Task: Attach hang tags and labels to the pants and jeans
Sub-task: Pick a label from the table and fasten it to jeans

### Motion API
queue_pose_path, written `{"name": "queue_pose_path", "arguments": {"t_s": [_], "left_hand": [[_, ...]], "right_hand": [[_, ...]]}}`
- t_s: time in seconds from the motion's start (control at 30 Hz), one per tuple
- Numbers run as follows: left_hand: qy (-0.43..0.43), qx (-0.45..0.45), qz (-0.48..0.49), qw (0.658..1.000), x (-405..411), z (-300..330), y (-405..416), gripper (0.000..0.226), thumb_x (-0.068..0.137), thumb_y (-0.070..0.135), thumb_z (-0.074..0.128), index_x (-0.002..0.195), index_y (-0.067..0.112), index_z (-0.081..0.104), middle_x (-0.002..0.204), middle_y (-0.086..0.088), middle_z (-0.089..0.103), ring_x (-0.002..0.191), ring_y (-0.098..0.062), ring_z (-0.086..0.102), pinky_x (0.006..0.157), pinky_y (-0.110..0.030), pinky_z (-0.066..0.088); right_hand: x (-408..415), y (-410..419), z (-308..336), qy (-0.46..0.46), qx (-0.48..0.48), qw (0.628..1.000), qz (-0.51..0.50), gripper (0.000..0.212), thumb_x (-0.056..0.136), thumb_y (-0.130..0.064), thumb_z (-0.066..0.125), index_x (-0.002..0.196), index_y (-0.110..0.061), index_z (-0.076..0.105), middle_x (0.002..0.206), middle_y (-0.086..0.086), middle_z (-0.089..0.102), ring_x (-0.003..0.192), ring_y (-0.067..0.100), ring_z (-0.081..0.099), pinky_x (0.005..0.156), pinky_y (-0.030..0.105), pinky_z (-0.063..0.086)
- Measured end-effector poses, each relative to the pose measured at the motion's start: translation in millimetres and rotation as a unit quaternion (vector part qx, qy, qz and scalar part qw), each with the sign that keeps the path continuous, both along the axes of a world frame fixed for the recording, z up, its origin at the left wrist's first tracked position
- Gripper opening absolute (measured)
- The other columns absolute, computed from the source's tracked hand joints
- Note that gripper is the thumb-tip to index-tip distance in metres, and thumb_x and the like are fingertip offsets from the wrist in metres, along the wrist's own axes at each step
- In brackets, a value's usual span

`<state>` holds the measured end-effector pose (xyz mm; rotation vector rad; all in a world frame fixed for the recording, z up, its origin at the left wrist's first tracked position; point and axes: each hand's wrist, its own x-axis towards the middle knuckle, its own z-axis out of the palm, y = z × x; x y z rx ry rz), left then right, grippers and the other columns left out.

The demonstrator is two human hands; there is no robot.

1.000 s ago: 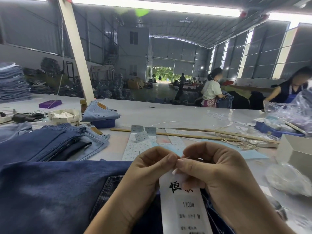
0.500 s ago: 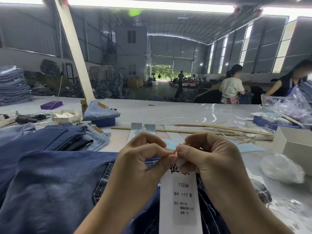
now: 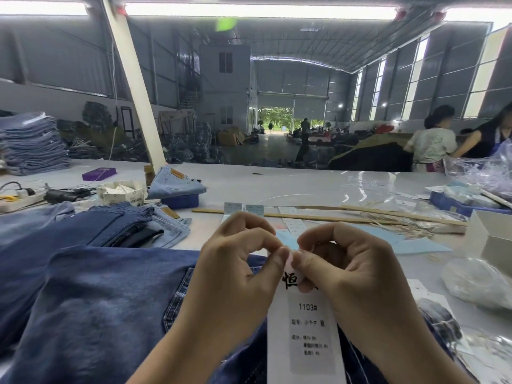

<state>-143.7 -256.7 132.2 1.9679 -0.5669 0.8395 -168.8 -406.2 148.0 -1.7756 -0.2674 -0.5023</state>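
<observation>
— Looking at the long white paper hang tag with black print (image 3: 304, 328), which way does it run from the hands?

— Its long axis runs from the pinch towards the person, over the dark blue denim jeans (image 3: 97, 300) on the table (image 3: 277, 187). Both hands meet at its top end, equally near.

— Their pose?

— Left hand (image 3: 238, 273) and right hand (image 3: 352, 273) are curled, thumb and forefinger tips pinching the tag's top. I can't see a string.

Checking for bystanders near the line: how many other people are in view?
3: one in a white top and one in a dark top beyond the table at far right, and a distant figure by the open doorway. More may be hidden among the piles.
</observation>
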Motion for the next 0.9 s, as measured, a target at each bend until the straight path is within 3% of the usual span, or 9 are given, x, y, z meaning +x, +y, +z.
{"name": "queue_pose_path", "arguments": {"t_s": [0.1, 0.2, 0.27, 0.37, 0.47, 0.57, 0.67, 0.83, 0.9], "left_hand": [[0.012, 0.033, -0.008, 0.999, 3.2, 3.0, 4.8, 0.012, 0.083, 0.021, 0.077, 0.073, 0.024, 0.071, 0.093, 0.019, 0.057, 0.099, -0.004, 0.057, 0.077, -0.009, 0.042], [0.007, 0.074, -0.036, 0.997, 3.6, 8.7, 9.6, 0.01, 0.082, 0.018, 0.077, 0.076, 0.024, 0.073, 0.096, 0.021, 0.054, 0.098, -0.005, 0.056, 0.069, -0.019, 0.045], [0.002, 0.098, -0.039, 0.994, 5.9, 13.3, 13.1, 0.009, 0.083, 0.019, 0.076, 0.077, 0.025, 0.073, 0.099, 0.022, 0.052, 0.093, -0.004, 0.056, 0.063, -0.016, 0.043], [0.0, 0.128, -0.03, 0.991, 11.1, 17.3, 15.5, 0.006, 0.083, 0.022, 0.076, 0.079, 0.026, 0.074, 0.103, 0.023, 0.051, 0.092, -0.004, 0.056, 0.073, -0.014, 0.038], [0.001, 0.139, -0.038, 0.99, 15.3, 18.9, 15.7, 0.005, 0.083, 0.025, 0.075, 0.08, 0.028, 0.073, 0.104, 0.023, 0.05, 0.094, -0.006, 0.057, 0.082, -0.018, 0.038], [-0.004, 0.137, -0.045, 0.989, 18.4, 20.1, 15.1, 0.005, 0.085, 0.032, 0.071, 0.08, 0.03, 0.071, 0.102, 0.024, 0.05, 0.099, -0.005, 0.056, 0.081, -0.008, 0.036], [0.004, 0.11, -0.067, 0.992, 19.8, 18.1, 8.8, 0.012, 0.088, 0.038, 0.067, 0.078, 0.033, 0.067, 0.098, 0.021, 0.054, 0.1, -0.005, 0.056, 0.079, -0.007, 0.036], [0.071, 0.006, -0.142, 0.987, 15.4, 9.4, -3.4, 0.023, 0.084, 0.052, 0.06, 0.08, 0.03, 0.066, 0.073, 0.013, 0.063, 0.071, -0.002, 0.057, 0.066, -0.012, 0.042], [0.097, -0.035, -0.169, 0.98, 13.5, 3.7, -9.0, 0.038, 0.08, 0.062, 0.055, 0.079, 0.025, 0.065, 0.068, 0.001, 0.06, 0.066, -0.017, 0.055, 0.062, -0.027, 0.045]], "right_hand": [[0.5, -1.2, 3.7, -0.099, -0.154, 0.981, -0.056, 0.014, 0.08, -0.016, 0.073, 0.072, -0.026, 0.071, 0.075, -0.014, 0.064, 0.067, 0.005, 0.063, 0.055, 0.017, 0.05], [3.1, -1.2, 10.8, -0.142, -0.29, 0.943, -0.075, 0.009, 0.08, -0.018, 0.075, 0.082, -0.026, 0.076, 0.078, -0.016, 0.057, 0.069, -0.003, 0.054, 0.054, 0.01, 0.04], [8.1, -2.8, 12.7, -0.139, -0.349, 0.923, -0.076, 0.007, 0.083, -0.024, 0.072, 0.086, -0.027, 0.077, 0.081, -0.017, 0.054, 0.072, -0.001, 0.052, 0.056, 0.012, 0.038], [12.1, -5.3, 15.3, -0.137, -0.381, 0.912, -0.067, 0.01, 0.084, -0.033, 0.068, 0.084, -0.028, 0.076, 0.079, -0.016, 0.051, 0.078, 0.001, 0.05, 0.061, 0.021, 0.043], [12.2, -7.6, 18.3, -0.121, -0.378, 0.917, -0.049, 0.017, 0.08, -0.041, 0.063, 0.085, -0.03, 0.075, 0.075, -0.019, 0.054, 0.071, 0.001, 0.054, 0.058, 0.019, 0.044], [12.8, -10.7, 18.9, -0.107, -0.335, 0.935, -0.036, 0.014, 0.078, -0.04, 0.062, 0.081, -0.032, 0.073, 0.056, -0.021, 0.053, 0.056, -0.002, 0.056, 0.048, 0.011, 0.039], [12.1, -13.9, 16.1, -0.1, -0.283, 0.954, -0.024, 0.008, 0.077, -0.036, 0.064, 0.074, -0.031, 0.069, 0.052, -0.016, 0.057, 0.046, 0.003, 0.052, 0.04, 0.012, 0.034], [6.2, -18.5, 15.7, -0.086, -0.165, 0.983, 0.003, 0.012, 0.074, -0.033, 0.062, 0.07, -0.024, 0.069, 0.053, -0.006, 0.064, 0.041, 0.005, 0.056, 0.041, 0.02, 0.043], [3.6, -21.0, 15.2, -0.083, -0.135, 0.987, 0.012, 0.013, 0.077, -0.033, 0.061, 0.071, -0.025, 0.069, 0.054, -0.004, 0.066, 0.045, 0.01, 0.061, 0.044, 0.025, 0.048]]}}
